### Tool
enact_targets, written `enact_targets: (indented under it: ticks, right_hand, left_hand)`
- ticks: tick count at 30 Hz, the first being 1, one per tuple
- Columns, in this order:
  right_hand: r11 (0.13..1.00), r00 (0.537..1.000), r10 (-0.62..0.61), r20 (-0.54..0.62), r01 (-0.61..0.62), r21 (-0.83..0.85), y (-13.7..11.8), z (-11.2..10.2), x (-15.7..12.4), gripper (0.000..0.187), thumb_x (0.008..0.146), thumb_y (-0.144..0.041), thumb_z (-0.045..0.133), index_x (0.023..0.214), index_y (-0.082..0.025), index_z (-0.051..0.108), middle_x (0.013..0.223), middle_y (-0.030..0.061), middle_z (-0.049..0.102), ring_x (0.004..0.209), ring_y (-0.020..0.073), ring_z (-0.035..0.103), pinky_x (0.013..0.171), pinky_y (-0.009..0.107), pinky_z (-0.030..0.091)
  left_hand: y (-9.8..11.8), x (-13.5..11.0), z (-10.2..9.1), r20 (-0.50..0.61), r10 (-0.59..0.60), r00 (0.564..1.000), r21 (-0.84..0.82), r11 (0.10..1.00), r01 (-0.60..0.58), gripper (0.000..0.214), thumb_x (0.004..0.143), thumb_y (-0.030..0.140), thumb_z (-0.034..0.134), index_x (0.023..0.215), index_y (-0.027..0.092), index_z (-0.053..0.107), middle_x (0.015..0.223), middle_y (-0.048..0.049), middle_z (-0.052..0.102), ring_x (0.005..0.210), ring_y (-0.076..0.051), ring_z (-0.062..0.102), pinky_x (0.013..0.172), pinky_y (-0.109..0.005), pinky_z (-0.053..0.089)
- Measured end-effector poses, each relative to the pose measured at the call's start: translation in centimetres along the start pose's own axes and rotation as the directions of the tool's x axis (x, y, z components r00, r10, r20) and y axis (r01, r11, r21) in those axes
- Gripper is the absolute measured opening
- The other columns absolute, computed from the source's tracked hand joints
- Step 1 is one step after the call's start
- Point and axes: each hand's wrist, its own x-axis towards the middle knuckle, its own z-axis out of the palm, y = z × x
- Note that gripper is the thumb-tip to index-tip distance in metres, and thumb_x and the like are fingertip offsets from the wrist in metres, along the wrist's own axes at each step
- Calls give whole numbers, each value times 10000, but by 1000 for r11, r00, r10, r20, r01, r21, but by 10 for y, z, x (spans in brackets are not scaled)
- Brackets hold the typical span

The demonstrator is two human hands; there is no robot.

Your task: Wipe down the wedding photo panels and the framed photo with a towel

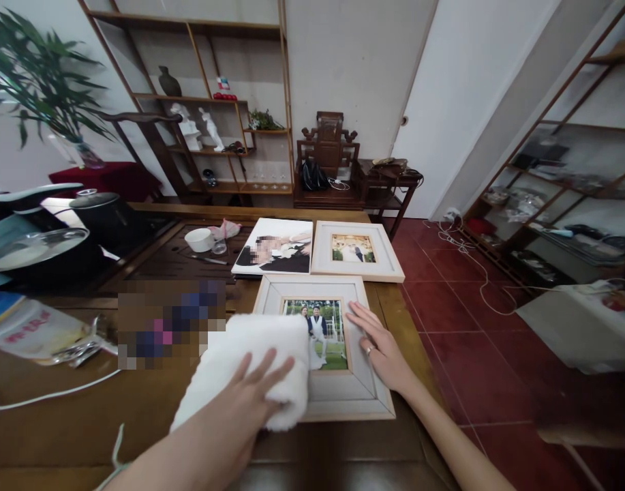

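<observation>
A white fluffy towel (215,368) lies over the left part of a framed photo (286,290) on the wooden table. My left hand (258,385) rests on the towel with its fingers spread. At the frame's right side, my right hand (378,348) lies with fingers stretched out over the border and touches the inner edge by the picture; a ring sits on one finger. The photo shows two people outdoors. Behind it are a second framed photo (319,249) with a pale border and a photo panel (251,249). The towel hides the frame's lower left corner.
On the table (153,423) at left stand a dark pot (100,215), a wide pan (46,259) and a plastic packet (31,327). A white cup (200,239) is on the tea tray (159,259). The table's right edge drops to a red tiled floor (455,341).
</observation>
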Motion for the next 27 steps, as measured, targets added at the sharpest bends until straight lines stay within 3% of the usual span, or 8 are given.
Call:
enact_targets:
  ticks: [3, 6, 12, 15, 18, 21, 25, 27]
  right_hand:
    - [1000, 1000, -6, 5, 6, -4, 0, 0, 0, 516, 817, -99, 394, 1284, -284, 510, 1438, 5, 390, 1368, 203, 259, 1135, 489, 190]
    - [1000, 1000, -22, 19, 22, -9, 0, -1, 1, 507, 827, -105, 395, 1283, -295, 512, 1421, -3, 418, 1366, 204, 259, 1132, 495, 194]
    - [999, 997, -53, 49, 53, -3, 1, -3, 1, 526, 828, -89, 385, 1297, -298, 495, 1415, -12, 425, 1373, 201, 236, 1124, 503, 200]
    - [999, 999, -39, 37, 38, 11, 2, -2, 0, 543, 812, -73, 387, 1287, -310, 506, 1403, -19, 442, 1369, 201, 245, 1121, 500, 208]
    - [999, 999, -27, 26, 26, 27, 1, -2, 0, 546, 802, -72, 397, 1275, -316, 518, 1393, -19, 455, 1361, 208, 265, 1115, 502, 220]
    - [999, 1000, -26, 18, 25, 30, 1, -2, 1, 527, 808, -87, 403, 1266, -313, 529, 1386, -12, 465, 1356, 213, 277, 1112, 501, 225]
    - [999, 1000, -21, 9, 20, 26, 0, -1, 1, 485, 825, -118, 417, 1254, -305, 543, 1379, 1, 474, 1351, 222, 286, 1112, 507, 222]
    - [1000, 1000, -12, 7, 12, 24, 0, -1, 1, 494, 819, -113, 420, 1258, -305, 540, 1380, 3, 472, 1348, 227, 291, 1111, 515, 221]
  left_hand:
    - [13, -10, 1, 10, 47, 999, -28, 999, -47, 762, 555, -67, 430, 1216, 288, 562, 1512, -15, 190, 1366, -338, 179, 1068, -575, 253]
    - [3, 2, 7, -63, 25, 998, -23, 999, -27, 738, 570, -80, 423, 1211, 259, 562, 1518, -38, 168, 1368, -340, 151, 1071, -584, 235]
    - [-66, 61, 2, -377, -9, 926, 29, 999, 21, 522, 726, -77, 360, 1178, 100, 552, 1501, -168, 192, 1383, -308, 124, 1094, -552, 198]
    - [-91, 84, -4, -436, 25, 900, 88, 996, 15, 398, 816, -2, 398, 1162, 102, 563, 1493, -176, 217, 1383, -340, 87, 1078, -597, 175]
    - [-93, 88, -3, -397, 60, 916, 117, 993, -14, 417, 816, -10, 416, 1167, 151, 573, 1480, -144, 274, 1377, -362, 92, 1057, -634, 169]
    - [-76, 71, -2, -298, 57, 953, 107, 994, -26, 548, 744, -93, 390, 1188, 177, 567, 1476, -130, 288, 1371, -362, 134, 1050, -634, 186]
    - [-41, 33, -3, -78, 59, 995, 29, 998, -57, 584, 729, -54, 468, 1221, 247, 556, 1473, -107, 296, 1358, -366, 188, 1031, -632, 239]
    - [-23, 15, 3, 54, 93, 994, -22, 995, -92, 617, 674, -21, 575, 1225, 257, 562, 1470, -124, 285, 1337, -405, 214, 1011, -656, 250]
